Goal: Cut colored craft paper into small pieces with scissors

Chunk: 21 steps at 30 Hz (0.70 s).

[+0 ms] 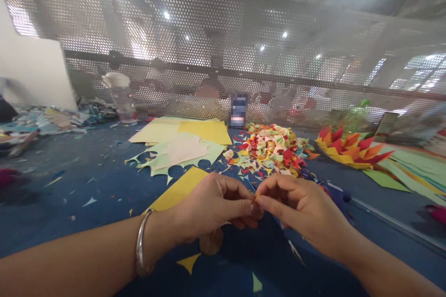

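Both hands meet over the blue tabletop, fingertips almost touching. Thumb and fingers of my left hand (226, 204) are pinched together at a tiny orange-yellow piece (257, 198), probably paper. My right hand (296, 204) pinches the same piece from the other side; most of it is hidden by the fingers. Below my left hand lies a brownish round disc (211, 241), partly covered. A pointed metal tip (296, 253) sticks out beneath my right hand, its other end hidden. Yellow paper (181, 190) lies behind my left wrist.
A heap of small folded red, yellow and cream papers (275, 146) sits beyond my hands. Cut paper sheets (156, 130) lie left of it, a phone (238, 111) stands behind. On the right are a spiky red-orange paper piece (351, 148) and a thin rod (393, 222); a bottle (121, 97) stands left.
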Motion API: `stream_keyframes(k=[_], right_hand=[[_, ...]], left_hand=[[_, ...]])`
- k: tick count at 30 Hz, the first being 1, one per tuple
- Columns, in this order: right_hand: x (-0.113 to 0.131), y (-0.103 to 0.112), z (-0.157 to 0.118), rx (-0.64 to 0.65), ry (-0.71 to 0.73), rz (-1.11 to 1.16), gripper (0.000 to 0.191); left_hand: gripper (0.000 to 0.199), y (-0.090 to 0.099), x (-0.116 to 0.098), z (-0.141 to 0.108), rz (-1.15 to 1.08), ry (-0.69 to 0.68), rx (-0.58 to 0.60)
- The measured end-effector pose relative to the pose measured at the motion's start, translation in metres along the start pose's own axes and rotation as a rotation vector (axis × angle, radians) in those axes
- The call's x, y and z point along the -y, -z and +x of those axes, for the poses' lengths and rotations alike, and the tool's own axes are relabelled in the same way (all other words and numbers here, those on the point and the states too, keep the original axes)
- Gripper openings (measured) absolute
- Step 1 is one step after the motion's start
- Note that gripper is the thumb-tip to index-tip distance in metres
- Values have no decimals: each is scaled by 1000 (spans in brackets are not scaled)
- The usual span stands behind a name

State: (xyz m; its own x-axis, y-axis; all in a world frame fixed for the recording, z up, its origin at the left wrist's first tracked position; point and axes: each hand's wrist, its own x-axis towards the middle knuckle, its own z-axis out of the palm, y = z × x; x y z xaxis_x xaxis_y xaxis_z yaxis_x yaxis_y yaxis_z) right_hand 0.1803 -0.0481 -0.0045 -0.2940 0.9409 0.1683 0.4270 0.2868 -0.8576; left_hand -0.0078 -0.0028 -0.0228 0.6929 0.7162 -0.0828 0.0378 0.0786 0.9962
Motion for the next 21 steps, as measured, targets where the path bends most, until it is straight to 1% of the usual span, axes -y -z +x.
stream_keyframes(k=[7,15,21], right_hand=[[-2,1,-2,4,12,63,7],[-2,0,1,13,9,38,8],[-2,0,-1,19,13,45,9]], left_hand=[[18,-3,-7,-1,-35,43,-21],[19,-1,-4,0,38,15,-7],[20,-2,-4,-1,47,39,-3]])
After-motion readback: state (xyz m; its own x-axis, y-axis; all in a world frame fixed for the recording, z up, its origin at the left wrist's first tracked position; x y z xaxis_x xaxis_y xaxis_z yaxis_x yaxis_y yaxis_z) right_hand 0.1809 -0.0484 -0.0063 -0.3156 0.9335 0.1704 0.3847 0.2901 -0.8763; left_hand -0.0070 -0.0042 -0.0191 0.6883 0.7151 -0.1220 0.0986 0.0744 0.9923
